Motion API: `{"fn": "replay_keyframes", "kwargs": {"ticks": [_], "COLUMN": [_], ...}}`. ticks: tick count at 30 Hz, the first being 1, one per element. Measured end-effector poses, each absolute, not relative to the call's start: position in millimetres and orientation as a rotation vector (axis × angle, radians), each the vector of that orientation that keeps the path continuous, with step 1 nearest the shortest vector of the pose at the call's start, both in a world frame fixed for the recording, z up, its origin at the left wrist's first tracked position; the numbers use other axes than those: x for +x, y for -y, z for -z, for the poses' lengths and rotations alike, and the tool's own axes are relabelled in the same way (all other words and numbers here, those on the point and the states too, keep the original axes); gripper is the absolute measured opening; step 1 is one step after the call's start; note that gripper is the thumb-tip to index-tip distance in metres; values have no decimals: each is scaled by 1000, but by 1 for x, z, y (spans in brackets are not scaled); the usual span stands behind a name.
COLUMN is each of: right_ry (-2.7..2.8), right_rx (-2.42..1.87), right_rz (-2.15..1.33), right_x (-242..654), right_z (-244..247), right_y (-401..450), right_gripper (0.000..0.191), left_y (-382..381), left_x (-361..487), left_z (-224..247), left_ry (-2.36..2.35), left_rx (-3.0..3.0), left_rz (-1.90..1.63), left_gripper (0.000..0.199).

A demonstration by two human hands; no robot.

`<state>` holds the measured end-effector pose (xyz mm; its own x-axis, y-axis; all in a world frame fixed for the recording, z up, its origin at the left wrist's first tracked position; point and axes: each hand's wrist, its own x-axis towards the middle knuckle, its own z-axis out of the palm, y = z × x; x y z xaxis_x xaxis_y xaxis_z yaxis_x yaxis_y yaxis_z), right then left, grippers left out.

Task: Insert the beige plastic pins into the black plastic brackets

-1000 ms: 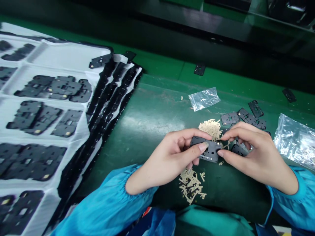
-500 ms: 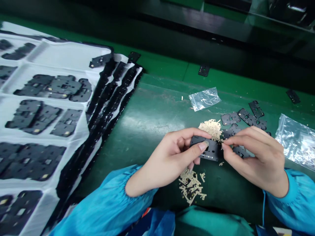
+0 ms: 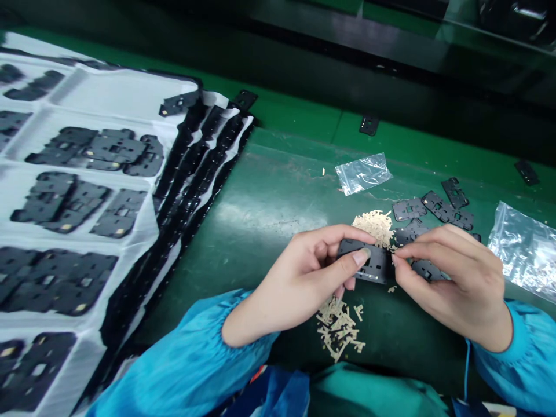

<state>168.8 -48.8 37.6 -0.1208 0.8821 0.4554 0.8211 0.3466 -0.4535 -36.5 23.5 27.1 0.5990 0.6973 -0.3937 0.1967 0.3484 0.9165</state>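
Observation:
My left hand (image 3: 310, 272) is closed round a flat black plastic plate (image 3: 374, 265) with small cut-outs, its thumb lying across the plate's face. At the plate's right edge, the thumb and forefinger of my right hand (image 3: 452, 278) pinch together; what sits between the fingertips is too small to make out. Just beyond the plate lies a heap of small cream-coloured pieces (image 3: 374, 226). A looser pile of cream strips (image 3: 339, 330) lies below my left hand. Several similar black plates (image 3: 447, 209) rest on the green table behind my right hand, which partly hides some of them.
On the left stands a stack of white trays (image 3: 117, 95) with dark edges, the top one holding many black plates. Clear plastic bags lie behind the heap (image 3: 364, 174) and at the far right (image 3: 521, 249). Single black plates (image 3: 369, 125) sit along the table's back strip (image 3: 299, 116).
Both hands stay almost in place, the left still on the black plate and the right fingertips at its edge. The view has shifted slightly.

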Motion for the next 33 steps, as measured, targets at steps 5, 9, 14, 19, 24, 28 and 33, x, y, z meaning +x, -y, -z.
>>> {"fn": "replay_keyframes", "kwargs": {"ticks": [5, 9, 14, 19, 24, 28, 33], "right_ry": [1938, 1854, 1770, 1722, 1698, 1696, 1695], "right_rx": [-1547, -1594, -1652, -1663, -1669, -1677, -1682], "right_rz": [-252, -430, -571, -632, -652, -645, -668], "right_x": [170, 170, 169, 169, 170, 170, 170], "right_z": [-38, -41, -45, -45, -44, -44, -44], "right_y": [49, 47, 45, 44, 43, 43, 43], "right_gripper": [10, 12, 13, 13, 13, 14, 14], "left_y": [-23, -23, -24, -24, -23, -23, -22], "left_x": [-37, -38, -38, -37, -38, -39, -39], "left_z": [-27, -27, -28, -28, -27, -26, -27], "left_ry": [-929, -927, -923, -907, -897, -902, -912], "left_rx": [1215, 1232, 1236, 1235, 1230, 1234, 1243], "left_rz": [-373, -361, -368, -361, -359, -347, -343], "left_gripper": [24, 25, 24, 22, 22, 23, 24]}}
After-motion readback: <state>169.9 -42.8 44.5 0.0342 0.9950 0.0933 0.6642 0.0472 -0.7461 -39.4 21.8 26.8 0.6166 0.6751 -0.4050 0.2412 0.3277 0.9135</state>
